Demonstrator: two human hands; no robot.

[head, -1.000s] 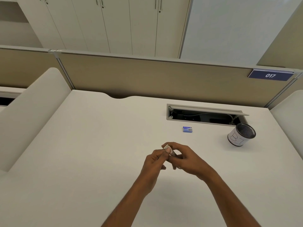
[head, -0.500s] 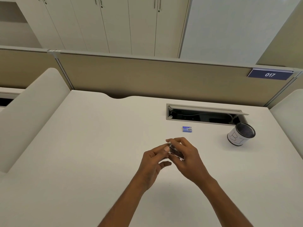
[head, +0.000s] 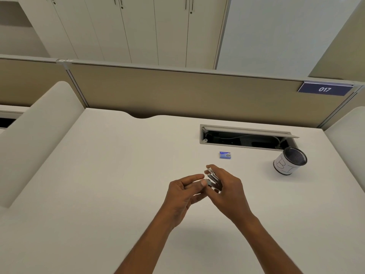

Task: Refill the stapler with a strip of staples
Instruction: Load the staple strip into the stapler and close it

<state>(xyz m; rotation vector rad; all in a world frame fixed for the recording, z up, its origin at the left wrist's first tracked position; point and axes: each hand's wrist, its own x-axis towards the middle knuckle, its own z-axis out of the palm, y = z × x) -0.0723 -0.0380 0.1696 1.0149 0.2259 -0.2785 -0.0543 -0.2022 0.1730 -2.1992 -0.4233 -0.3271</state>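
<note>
A small metal stapler (head: 213,181) is held above the white desk (head: 98,184) between both hands. My right hand (head: 227,191) grips it from the right, fingers curled around its body. My left hand (head: 184,191) pinches its near end between thumb and forefinger. Most of the stapler is hidden by the fingers, and I cannot tell whether it is opened. A small blue staple box (head: 225,155) lies on the desk just beyond the hands, touched by neither.
A mesh pen cup (head: 290,163) wrapped in white paper stands at the right. An open cable tray (head: 245,138) is set into the desk behind the box. Beige partitions border the desk at the back and both sides.
Both hands have shifted slightly with the stapler. The right hand's fingers have spread a little, so more of the stapler's metal shows between the hands.
</note>
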